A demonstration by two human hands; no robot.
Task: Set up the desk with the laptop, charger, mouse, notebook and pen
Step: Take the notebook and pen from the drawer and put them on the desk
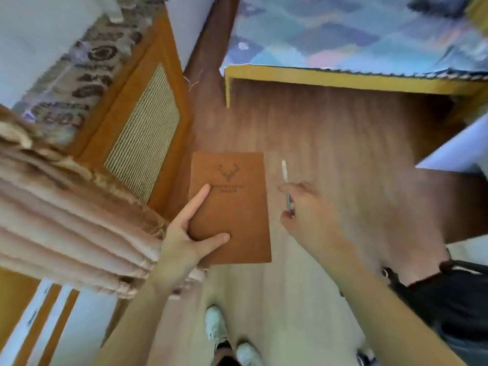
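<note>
- Judging by this view, the task is at an early stage: the flat brown leather-look notebook with a stamped deer head (230, 207) and the slim white-tipped pen (287, 188) are in hand, carried above the wooden floor (330, 133) and not yet set on any tabletop.
- No laptop, charger or mouse is in sight (the frame is blurred), so those seem left to do.
- The left hand (184, 233) grips the notebook's near left corner, thumb on the cover and fingers curled beneath.
- The right hand (303, 207), just right of the notebook, pinches the pen with curled fingers, its tip pointing far.
</note>
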